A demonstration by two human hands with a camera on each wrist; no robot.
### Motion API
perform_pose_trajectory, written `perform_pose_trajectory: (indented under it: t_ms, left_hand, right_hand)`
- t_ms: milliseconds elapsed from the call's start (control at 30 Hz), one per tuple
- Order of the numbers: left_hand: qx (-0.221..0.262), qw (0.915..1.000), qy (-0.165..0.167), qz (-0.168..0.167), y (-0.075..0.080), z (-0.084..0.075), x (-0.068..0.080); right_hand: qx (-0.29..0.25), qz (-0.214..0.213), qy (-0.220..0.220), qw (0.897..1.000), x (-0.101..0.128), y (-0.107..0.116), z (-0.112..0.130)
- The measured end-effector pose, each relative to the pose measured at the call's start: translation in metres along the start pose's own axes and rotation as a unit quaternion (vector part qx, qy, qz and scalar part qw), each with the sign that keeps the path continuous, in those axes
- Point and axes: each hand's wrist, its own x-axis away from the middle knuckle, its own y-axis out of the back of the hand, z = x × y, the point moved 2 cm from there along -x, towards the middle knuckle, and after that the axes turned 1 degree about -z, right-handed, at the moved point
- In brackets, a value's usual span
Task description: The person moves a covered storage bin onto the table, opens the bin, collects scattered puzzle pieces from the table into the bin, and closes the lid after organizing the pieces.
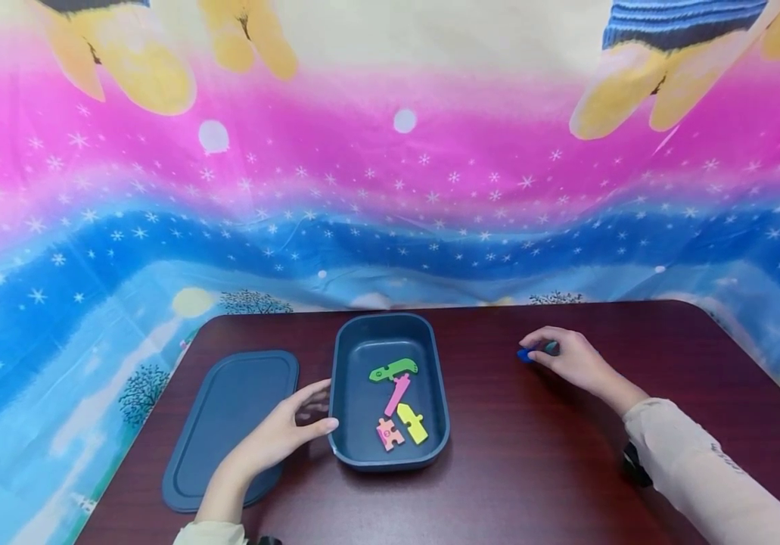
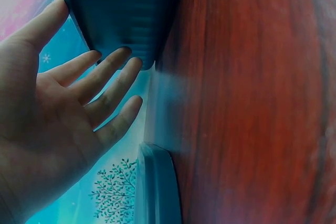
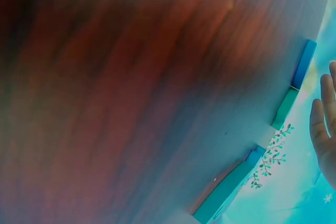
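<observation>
A dark blue tray [image 1: 347, 393] sits mid-table and holds green [image 1: 393, 370], pink [image 1: 397, 393], yellow [image 1: 413, 422] and pink-orange [image 1: 388, 434] foam puzzle pieces. My left hand [image 1: 318, 409] lies flat-fingered against the tray's left wall; in the left wrist view its fingers [image 2: 113, 72] touch the tray [image 2: 126, 14]. My right hand [image 1: 542, 352] hovers over a blue piece [image 1: 524, 355] and a teal piece [image 1: 551, 347] on the table. In the right wrist view the fingers [image 3: 321, 124] are straight and clear of the blue piece [image 3: 304, 64] and teal piece [image 3: 285, 109].
The tray's flat blue lid [image 1: 233, 424] lies left of the tray, under my left forearm; its edge [image 2: 157, 187] shows below the palm. Another blue piece [image 3: 228, 192] lies near the right hand. The dark wooden table [image 1: 532, 454] ends against a bright printed cloth [image 1: 390, 189].
</observation>
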Motion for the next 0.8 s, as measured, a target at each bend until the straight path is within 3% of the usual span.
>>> perform_pose_trajectory:
  t_ms: [267, 800]
  left_hand:
    - [0.003, 1.0, 0.0, 0.002, 0.0, -0.001, 0.001]
    - [0.001, 1.0, -0.006, 0.005, 0.001, -0.001, 0.0]
  right_hand:
    - [0.006, 0.005, 0.016, 1.0, -0.004, -0.002, 0.006]
    - [0.007, 0.029, -0.022, 0.999, -0.012, -0.001, -0.01]
